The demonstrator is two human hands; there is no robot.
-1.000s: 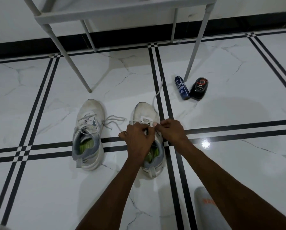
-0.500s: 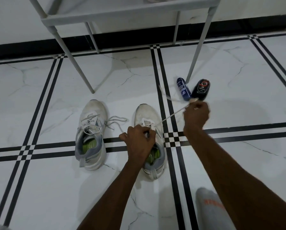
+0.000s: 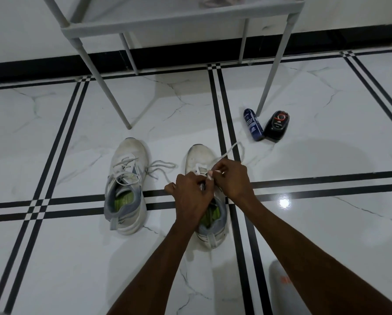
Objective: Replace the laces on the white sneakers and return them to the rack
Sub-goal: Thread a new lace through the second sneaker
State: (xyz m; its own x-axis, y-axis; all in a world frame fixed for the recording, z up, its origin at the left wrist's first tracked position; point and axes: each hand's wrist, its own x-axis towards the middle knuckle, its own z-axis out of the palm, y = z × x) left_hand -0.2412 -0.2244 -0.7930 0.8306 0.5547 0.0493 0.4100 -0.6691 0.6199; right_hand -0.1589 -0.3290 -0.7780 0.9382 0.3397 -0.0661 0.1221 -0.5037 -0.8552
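Two white sneakers stand side by side on the tiled floor, toes pointing away from me. The left sneaker is laced, with loose loops trailing to its right. Over the right sneaker both hands meet at the eyelets. My left hand grips the shoe's upper near the tongue. My right hand pinches the white lace, whose free end runs away toward the upper right. The grey rack stands behind the shoes.
A blue spray can and a black shoe-polish bottle lie on the floor by the rack's front right leg. A grey sleeve or trouser leg shows at the bottom right. A black skirting runs along the wall.
My right hand, which had pulled the lace out toward the upper right half a second ago, has come back to the sneaker's eyelets beside my left hand. The lace has gone slack.
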